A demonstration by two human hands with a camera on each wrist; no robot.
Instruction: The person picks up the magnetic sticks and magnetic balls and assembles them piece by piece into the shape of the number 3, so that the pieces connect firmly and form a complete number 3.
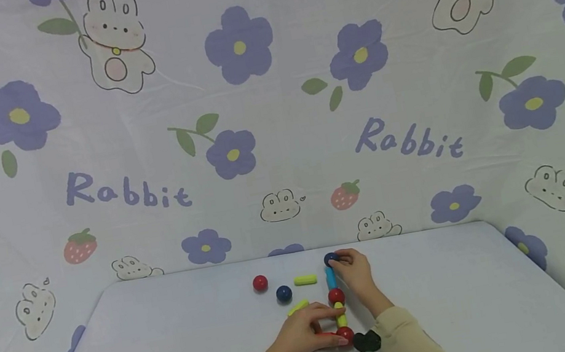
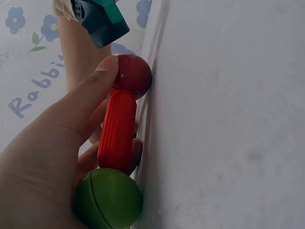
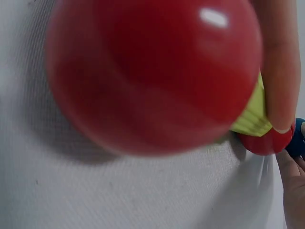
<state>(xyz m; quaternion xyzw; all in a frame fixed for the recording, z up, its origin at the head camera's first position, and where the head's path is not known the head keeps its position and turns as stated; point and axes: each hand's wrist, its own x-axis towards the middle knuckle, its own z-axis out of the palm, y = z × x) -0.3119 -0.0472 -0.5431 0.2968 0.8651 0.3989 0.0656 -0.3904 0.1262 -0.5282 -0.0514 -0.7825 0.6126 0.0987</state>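
Your right hand [image 1: 356, 274] pinches the navy ball [image 1: 330, 257], low and right of centre; your left hand [image 1: 302, 333] grips the lowest red ball [image 1: 347, 332]. Sideways pressure could pop the light-blue rod [image 1: 331, 279] loose.

A white table [image 1: 447, 285] carries balls [image 1: 260, 283], yellow rods [image 1: 305, 280], a ball-and-rod chain [image 1: 336, 296]

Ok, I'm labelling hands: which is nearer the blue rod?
Right: right hand beside the blue rod, pinching the navy ball; left hand farther, touching the red ball nearest the person.
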